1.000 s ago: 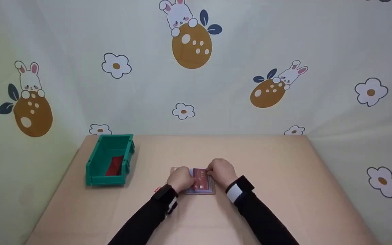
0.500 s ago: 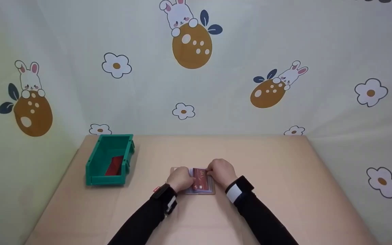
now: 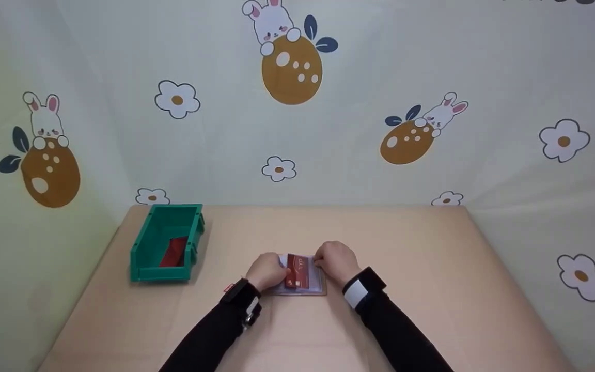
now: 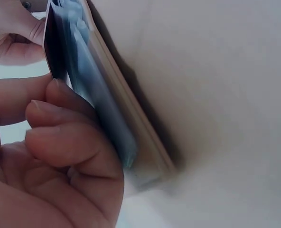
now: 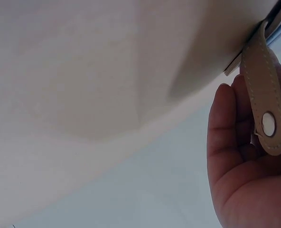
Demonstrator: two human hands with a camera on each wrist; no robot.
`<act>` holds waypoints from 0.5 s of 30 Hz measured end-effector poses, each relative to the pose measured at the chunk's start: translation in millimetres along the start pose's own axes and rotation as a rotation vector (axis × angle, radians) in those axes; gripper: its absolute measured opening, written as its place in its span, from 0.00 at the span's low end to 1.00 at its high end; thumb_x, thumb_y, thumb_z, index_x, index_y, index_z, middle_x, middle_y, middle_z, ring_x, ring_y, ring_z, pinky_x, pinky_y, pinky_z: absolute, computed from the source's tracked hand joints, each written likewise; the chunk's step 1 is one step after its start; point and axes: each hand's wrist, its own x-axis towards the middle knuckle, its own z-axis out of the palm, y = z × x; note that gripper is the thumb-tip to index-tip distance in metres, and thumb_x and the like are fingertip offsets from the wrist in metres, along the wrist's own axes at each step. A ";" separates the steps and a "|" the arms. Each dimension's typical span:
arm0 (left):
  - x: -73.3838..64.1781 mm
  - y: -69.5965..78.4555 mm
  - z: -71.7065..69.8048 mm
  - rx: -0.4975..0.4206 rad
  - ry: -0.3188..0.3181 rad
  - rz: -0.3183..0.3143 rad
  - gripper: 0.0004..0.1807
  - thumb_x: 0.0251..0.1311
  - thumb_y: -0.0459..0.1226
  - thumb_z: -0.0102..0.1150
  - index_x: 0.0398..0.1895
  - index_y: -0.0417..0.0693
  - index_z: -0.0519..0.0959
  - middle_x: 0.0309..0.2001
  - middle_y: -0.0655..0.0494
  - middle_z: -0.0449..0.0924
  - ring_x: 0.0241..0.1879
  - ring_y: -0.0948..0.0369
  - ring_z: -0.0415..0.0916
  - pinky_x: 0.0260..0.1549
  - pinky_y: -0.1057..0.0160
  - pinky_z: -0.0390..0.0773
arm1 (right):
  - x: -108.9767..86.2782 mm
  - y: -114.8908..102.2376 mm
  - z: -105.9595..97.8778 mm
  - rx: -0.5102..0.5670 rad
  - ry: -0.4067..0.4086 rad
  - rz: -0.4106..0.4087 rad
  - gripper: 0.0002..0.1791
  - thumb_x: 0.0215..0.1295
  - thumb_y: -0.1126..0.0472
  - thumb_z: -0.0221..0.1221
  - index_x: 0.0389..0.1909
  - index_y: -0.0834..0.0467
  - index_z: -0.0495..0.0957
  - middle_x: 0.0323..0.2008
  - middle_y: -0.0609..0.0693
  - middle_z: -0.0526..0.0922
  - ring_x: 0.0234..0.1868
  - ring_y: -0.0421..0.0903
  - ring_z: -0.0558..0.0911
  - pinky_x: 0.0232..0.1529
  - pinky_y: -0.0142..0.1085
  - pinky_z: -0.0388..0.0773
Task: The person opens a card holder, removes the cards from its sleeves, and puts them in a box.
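Note:
In the head view an open card holder (image 3: 316, 289) with clear plastic sleeves lies mid-table. A red card (image 3: 301, 274) stands at a slight tilt over its sleeves. My left hand (image 3: 266, 271) pinches the card's left side, thumb on its face. From the right, my right hand (image 3: 337, 259) grips the holder's upper right edge. Curled fingers of the left hand (image 4: 69, 156) lie against the bluish sleeves (image 4: 95, 90) in the left wrist view, beside the tan cover. A tan strap (image 5: 261, 85) with a metal snap hangs over the right hand (image 5: 240, 156) in the right wrist view.
A green bin (image 3: 160, 274) stands at the table's back left, with a dark red flat item (image 3: 174, 252) inside. The table (image 3: 406, 243) meets a printed cloth backdrop (image 3: 215, 129) at its back and sides.
My left hand has shifted left, and the red card has moved left with it, tilting and showing more of the sleeves on the right. The right hand has stayed in place.

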 end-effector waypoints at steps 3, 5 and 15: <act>-2.3 -2.4 -3.4 -0.025 -0.008 -0.008 0.12 0.57 0.36 0.64 0.21 0.42 0.74 0.24 0.53 0.73 0.26 0.57 0.69 0.34 0.57 0.73 | -0.6 -0.6 -0.1 0.005 0.003 -0.002 0.03 0.55 0.63 0.71 0.31 0.57 0.89 0.31 0.50 0.87 0.35 0.49 0.85 0.40 0.42 0.80; -3.6 -4.3 -4.8 -0.039 -0.004 -0.010 0.13 0.57 0.36 0.64 0.19 0.44 0.72 0.23 0.54 0.72 0.25 0.57 0.69 0.33 0.57 0.73 | -0.9 -1.0 -0.5 0.003 0.003 0.000 0.03 0.55 0.63 0.71 0.31 0.56 0.89 0.31 0.50 0.87 0.35 0.49 0.84 0.40 0.43 0.80; -5.6 -11.0 -8.6 -0.054 0.011 0.008 0.22 0.58 0.36 0.64 0.13 0.50 0.64 0.17 0.58 0.63 0.20 0.60 0.64 0.25 0.64 0.65 | -0.6 -0.3 1.1 0.004 -0.014 0.009 0.05 0.56 0.62 0.71 0.33 0.57 0.89 0.32 0.49 0.87 0.36 0.48 0.85 0.40 0.41 0.80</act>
